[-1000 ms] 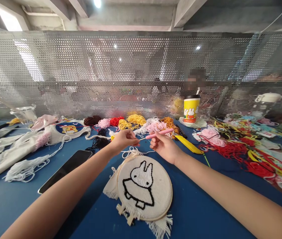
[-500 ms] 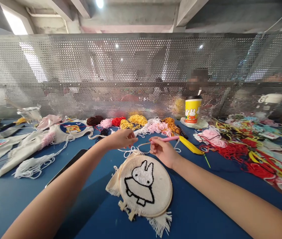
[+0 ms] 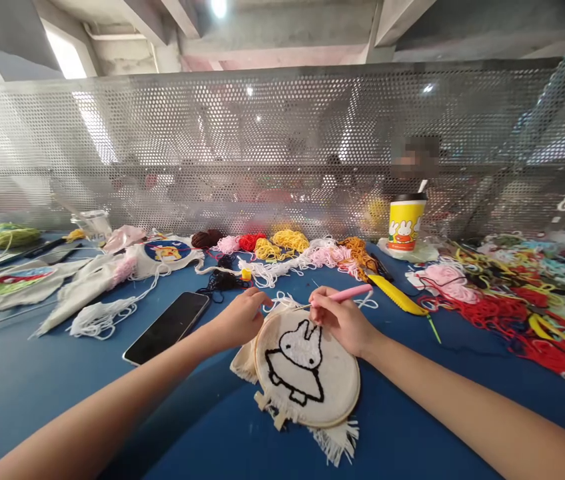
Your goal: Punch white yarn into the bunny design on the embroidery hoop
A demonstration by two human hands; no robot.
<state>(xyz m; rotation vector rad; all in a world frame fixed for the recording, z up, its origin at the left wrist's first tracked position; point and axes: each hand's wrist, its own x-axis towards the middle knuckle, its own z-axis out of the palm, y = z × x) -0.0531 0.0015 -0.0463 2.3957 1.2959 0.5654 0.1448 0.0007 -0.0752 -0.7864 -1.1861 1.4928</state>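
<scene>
My right hand [image 3: 340, 319] grips a pink-handled punch needle [image 3: 352, 292] like a pen, its thin metal shaft pointing left over the top of an embroidery hoop [image 3: 358, 393]. Stretched in the hoop is cream cloth [image 3: 335, 373] with a white rabbit outlined in black yarn. My left hand [image 3: 246, 319] is closed at the hoop's upper left edge, its fingers bent; the thumb is mostly hidden. White yarn [image 3: 282, 301] lies loose behind the hoop. Fringed cloth hangs out past the hoop's lower edge.
A black phone [image 3: 167, 327] lies left of my left hand. Beyond the hoop are several yarn bundles [image 3: 290, 241], a yellow cutter [image 3: 396, 295] and a yellow rabbit cup [image 3: 406, 223]. Tangled red yarn [image 3: 492, 310] spreads at right. A perforated metal screen [image 3: 282, 147] stands behind.
My left hand has come down toward the hoop's upper left edge. My right hand has brought the punch needle down over the cloth. The view has shifted, showing more of the phone.
</scene>
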